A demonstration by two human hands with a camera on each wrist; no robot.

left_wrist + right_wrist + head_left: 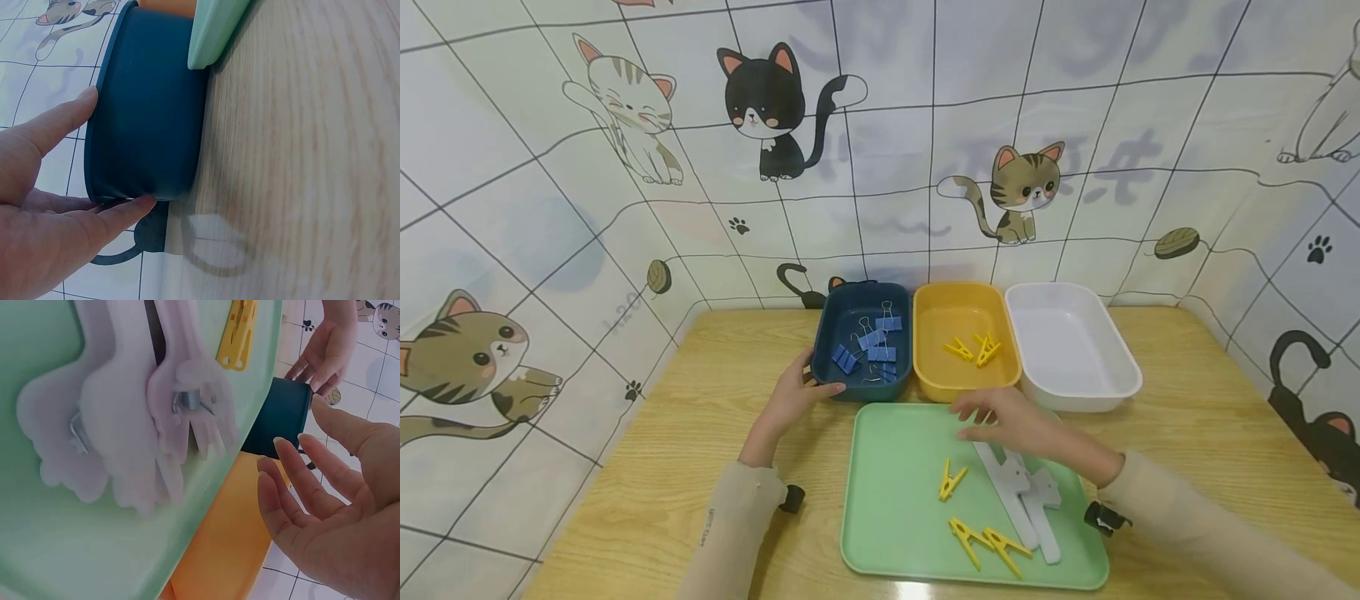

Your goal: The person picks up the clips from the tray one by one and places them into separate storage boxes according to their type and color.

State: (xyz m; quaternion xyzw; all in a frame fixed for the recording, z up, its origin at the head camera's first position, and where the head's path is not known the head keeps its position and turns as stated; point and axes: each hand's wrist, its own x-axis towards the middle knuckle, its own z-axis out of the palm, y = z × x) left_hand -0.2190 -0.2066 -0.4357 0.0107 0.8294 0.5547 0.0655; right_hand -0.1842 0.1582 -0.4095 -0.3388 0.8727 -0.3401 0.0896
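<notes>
My left hand rests against the near left corner of the dark blue bin, thumb at its rim and fingers along its side. Several blue binder clips with wire handles lie in that bin. Over the far edge of the green tray, my right hand hovers with loosely bent fingers and nothing in its grasp. Below it on the tray are two long white spring clips with shaped ends; their metal springs show in the right wrist view. Yellow clothespins lie beside them, one apart and two together nearer the front.
A yellow bin with a few yellow clothespins stands beside the blue one. To its right is a white bin. The three bins line up behind the tray on a wooden table, close to a cat-patterned wall.
</notes>
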